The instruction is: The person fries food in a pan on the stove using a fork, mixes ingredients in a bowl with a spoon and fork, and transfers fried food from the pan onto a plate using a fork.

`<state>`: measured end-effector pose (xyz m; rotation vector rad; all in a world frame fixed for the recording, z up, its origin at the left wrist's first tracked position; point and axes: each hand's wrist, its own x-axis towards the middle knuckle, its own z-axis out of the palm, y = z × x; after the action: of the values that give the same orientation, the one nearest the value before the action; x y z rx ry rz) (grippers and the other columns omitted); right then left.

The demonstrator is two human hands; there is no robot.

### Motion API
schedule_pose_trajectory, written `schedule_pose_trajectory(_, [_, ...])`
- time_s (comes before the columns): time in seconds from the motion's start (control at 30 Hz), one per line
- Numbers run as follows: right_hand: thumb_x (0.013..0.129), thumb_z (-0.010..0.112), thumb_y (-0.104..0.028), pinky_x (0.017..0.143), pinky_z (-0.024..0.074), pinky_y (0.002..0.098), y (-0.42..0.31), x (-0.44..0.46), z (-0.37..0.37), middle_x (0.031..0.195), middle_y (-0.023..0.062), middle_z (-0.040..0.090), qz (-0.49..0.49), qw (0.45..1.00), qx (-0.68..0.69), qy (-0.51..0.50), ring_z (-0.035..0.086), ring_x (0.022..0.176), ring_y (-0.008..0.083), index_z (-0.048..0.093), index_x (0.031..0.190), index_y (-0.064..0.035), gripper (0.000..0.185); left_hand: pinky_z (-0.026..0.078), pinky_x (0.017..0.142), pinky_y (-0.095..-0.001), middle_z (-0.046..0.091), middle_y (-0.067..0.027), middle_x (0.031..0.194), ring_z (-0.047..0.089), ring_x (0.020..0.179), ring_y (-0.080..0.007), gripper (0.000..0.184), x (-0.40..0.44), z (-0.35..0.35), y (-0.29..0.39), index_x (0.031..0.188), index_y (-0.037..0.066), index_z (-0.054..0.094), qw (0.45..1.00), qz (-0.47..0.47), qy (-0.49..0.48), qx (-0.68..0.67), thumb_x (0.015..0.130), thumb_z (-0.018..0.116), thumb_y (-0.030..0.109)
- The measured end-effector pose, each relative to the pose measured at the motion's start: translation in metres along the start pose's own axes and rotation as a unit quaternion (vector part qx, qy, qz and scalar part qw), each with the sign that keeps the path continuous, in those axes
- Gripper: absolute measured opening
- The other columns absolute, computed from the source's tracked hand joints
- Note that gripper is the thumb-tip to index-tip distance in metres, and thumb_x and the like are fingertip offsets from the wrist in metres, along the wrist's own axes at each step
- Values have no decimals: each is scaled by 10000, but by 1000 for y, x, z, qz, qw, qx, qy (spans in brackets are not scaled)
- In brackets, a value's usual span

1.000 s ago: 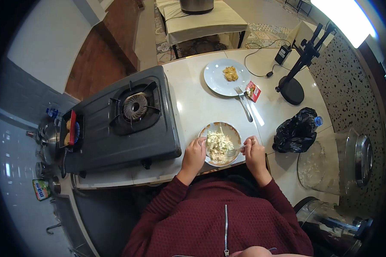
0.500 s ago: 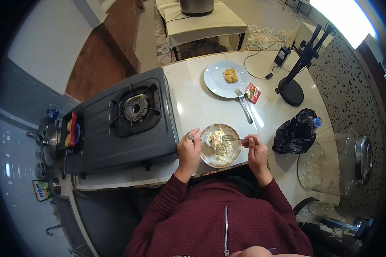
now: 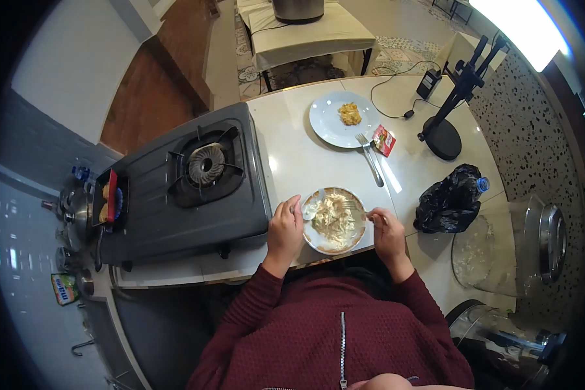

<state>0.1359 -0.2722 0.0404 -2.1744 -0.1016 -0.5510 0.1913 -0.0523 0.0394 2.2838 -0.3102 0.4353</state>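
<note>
l hand (image 3: 285,231) gripped a spoon (image 3: 309,213) & r hand (image 3: 388,235) a fork (image 3: 353,206) over the bowl (image 3: 325,248) by the front edge of the counter (image 3: 312,169), so mixing the creamy shreds (image 3: 333,224) well prob. meant slow, low folds w/ nothing spilled.

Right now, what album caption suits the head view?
Right hand holding a fork at a bowl of creamy shreds, beside a gas stove.

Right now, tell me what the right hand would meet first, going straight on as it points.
Beyond the silver metal fork it holds, the right hand would probably meet the round white, brown-bordered bowl at the rim nearest it; depth there is unclear.
</note>
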Motion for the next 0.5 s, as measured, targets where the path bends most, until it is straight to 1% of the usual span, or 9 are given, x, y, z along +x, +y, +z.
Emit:
schedule_pose_trajectory(0.1, [869,496,-52,626,469,363,7,2,-6,766,152,590,4,999,-32,-2,583,702,324,549,848,-2,76,486,686,-391,612,-188,861,599,781,-354,180,-4,7,-7,989,-10,583,999,-30,-28,-2,846,494,55])
schedule_pose_trajectory(0.17, [892,474,-81,614,478,355,11,-1,-5,746,156,595,20,998,-50,-26,605,695,315,535,861,-1,105,484,676,-394,606,-195,847,595,765,-348,182,-11,20,-14,1001,-6,568,999,-20,-42,-8,854,485,60])
schedule_pose_trajectory(0.2, [903,462,-94,609,482,353,13,-6,-2,742,158,598,53,998,-24,-30,614,691,309,531,868,-1,121,482,671,-396,603,-198,840,593,757,-345,183,-14,25,-16,1007,-5,561,999,-17,-48,-10,858,481,62])
schedule_pose_trajectory(0.27, [923,437,-120,598,489,348,16,-19,8,735,163,603,116,992,32,-40,634,685,295,522,881,-1,152,483,647,-389,605,-194,795,598,723,-336,182,-21,33,-21,999,-5,569,995,-55,-60,-61,848,485,52])
schedule_pose_trajectory(0.3, [944,402,-148,594,503,324,16,-22,9,722,148,611,120,991,40,-43,656,677,256,513,888,4,196,483,635,-386,606,-192,772,600,706,-331,182,-22,34,-22,994,-5,572,991,-74,-66,-88,842,487,46])
schedule_pose_trajectory(0.4, [949,387,-148,604,508,298,11,-29,10,710,123,610,165,981,92,-40,661,684,222,512,874,7,213,482,589,-363,606,-173,715,613,632,-288,170,-25,30,-20,971,-9,584,978,-131,-66,-150,838,488,34])
schedule_pose_trajectory(0.43, [952,380,-147,616,513,279,9,-30,9,706,106,608,165,979,109,-42,663,696,204,510,869,9,219,495,565,-324,618,-159,732,624,615,-241,176,-24,28,-18,980,-16,590,978,-126,-66,-152,855,481,41])
schedule_pose_trajectory(0.5, [952,382,-147,618,515,278,3,-28,5,706,108,607,160,980,112,-42,664,700,204,510,871,8,217,520,517,-246,642,-129,766,646,582,-149,193,-21,19,-12,998,-30,602,979,-117,-68,-154,888,469,56])
